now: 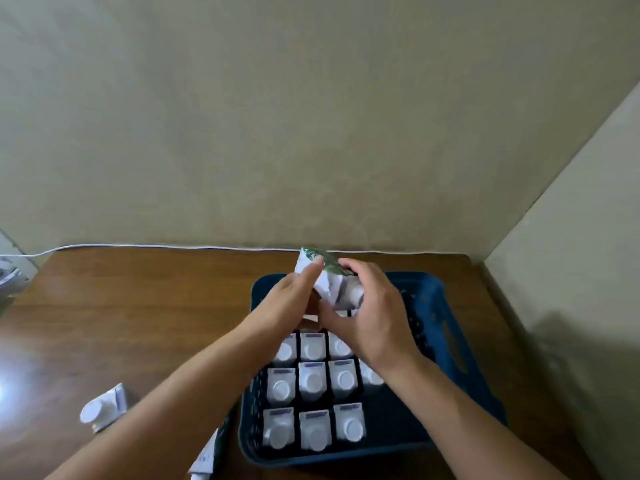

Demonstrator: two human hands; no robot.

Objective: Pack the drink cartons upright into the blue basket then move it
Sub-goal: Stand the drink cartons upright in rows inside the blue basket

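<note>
Head view: left hand and right hand grip tilted carton above seemingly half-full blue basket.

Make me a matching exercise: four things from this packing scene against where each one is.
Things:
1. tilted carton
2. blue basket
3. lying carton
4. white cable

Places:
A. along the table's far edge
B. on the table, left of the basket
C. held in both hands above the basket
D. on the table, holding upright cartons

Pairs: 1-C, 2-D, 3-B, 4-A

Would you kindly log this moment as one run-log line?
stage: packing | both hands hold tilted carton over blue basket | upright cartons inside | loose carton on table
</note>
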